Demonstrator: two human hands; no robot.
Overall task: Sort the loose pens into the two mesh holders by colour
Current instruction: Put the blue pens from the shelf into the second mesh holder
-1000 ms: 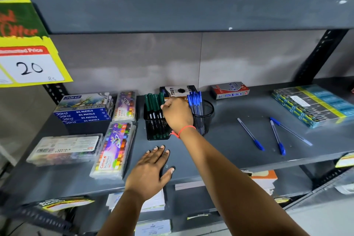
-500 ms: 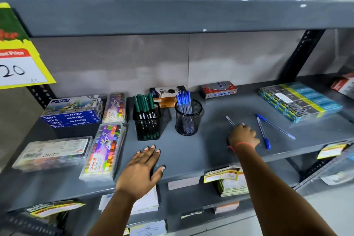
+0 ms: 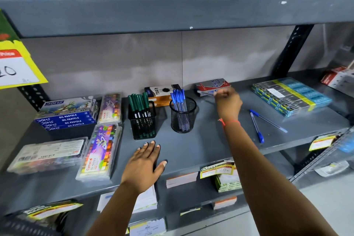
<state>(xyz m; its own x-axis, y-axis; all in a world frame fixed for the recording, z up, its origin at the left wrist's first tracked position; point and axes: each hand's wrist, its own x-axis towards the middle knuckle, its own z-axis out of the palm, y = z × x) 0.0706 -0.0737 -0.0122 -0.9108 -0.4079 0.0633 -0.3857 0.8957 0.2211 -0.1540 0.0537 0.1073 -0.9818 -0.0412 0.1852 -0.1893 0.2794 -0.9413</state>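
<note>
A square black mesh holder (image 3: 142, 126) holds several green pens (image 3: 138, 103). Beside it, a round black mesh holder (image 3: 183, 119) holds several blue pens (image 3: 178, 97). My right hand (image 3: 228, 101) hovers just right of the round holder, fingers closed on a blue pen that is blurred and mostly hidden in the fist. Two loose blue pens (image 3: 256, 126) (image 3: 268, 120) lie on the grey shelf (image 3: 201, 145) to the right of my wrist. My left hand (image 3: 143, 166) rests flat on the shelf's front edge, fingers spread, holding nothing.
Oil pastel boxes (image 3: 67, 119) (image 3: 99, 151) fill the shelf's left side. Small cartons (image 3: 162, 92) (image 3: 212, 85) stand behind the holders. A stack of teal packs (image 3: 291, 96) lies at the right. An upper shelf (image 3: 172, 11) hangs overhead, with a price sign (image 3: 17, 67) at the left.
My right hand left the holders, went right to the three loose pens, closed on one and lifted back toward the round holder. Two loose pens remain. My left hand stayed put.
</note>
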